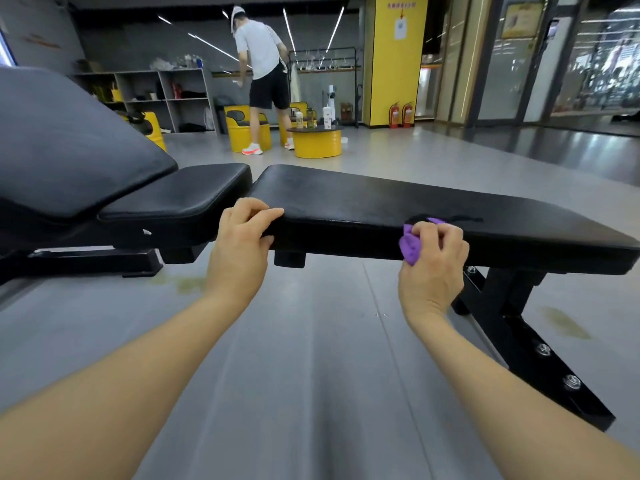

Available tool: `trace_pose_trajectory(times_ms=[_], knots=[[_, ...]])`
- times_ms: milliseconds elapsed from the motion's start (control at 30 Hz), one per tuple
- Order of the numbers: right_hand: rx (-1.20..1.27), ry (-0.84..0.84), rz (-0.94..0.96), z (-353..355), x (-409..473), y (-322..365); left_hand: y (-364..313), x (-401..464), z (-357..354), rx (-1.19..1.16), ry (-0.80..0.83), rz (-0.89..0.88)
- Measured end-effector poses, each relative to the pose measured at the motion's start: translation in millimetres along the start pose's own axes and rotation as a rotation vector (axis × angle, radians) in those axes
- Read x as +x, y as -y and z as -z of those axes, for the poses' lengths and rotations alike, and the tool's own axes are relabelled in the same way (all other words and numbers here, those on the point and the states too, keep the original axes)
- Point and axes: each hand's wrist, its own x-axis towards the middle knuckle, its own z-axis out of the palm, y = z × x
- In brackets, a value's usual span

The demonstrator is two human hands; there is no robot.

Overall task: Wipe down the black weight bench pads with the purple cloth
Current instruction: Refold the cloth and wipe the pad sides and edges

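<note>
Gym: weight benches (pixel 381 206), rubber floor (pixel 311 341), fire extinguishers (pixel 401 115).

Long black bench pad (pixel 398 206), flat and horizontal, beside a shorter seat pad (pixel 180 199); bunched purple cloth (pixel 412 245) pressed against its near edge.

Grey gym floor (pixel 398 157) — yellow pillar (pixel 394 60), open shelving (pixel 166 98), ceiling strip lights (pixel 334 29).

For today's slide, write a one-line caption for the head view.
Right hand wipes the flat bench pad edge with a purple cloth; left hand grips its end.
</note>
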Motion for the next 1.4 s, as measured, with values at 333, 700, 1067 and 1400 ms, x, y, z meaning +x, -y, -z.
trace_pose_trajectory(times_ms=[333, 700, 1067, 1400], knots=[[-0.01, 0.063, 0.558, -11, -36, 85, 23, -6, 15, -0.214, 0.056, 0.304], [0.134, 0.078, 0.68, -25, -64, 123, 30, -6, 24, -0.298, 0.16, 0.301], [0.094, 0.141, 1.376, -33, -23, 123, 48, -21, 21, -0.205, 0.221, 0.364], [-0.118, 0.242, 1.317, 2, 0, 45, 25, -26, 11, -0.17, 0.231, 0.422]])
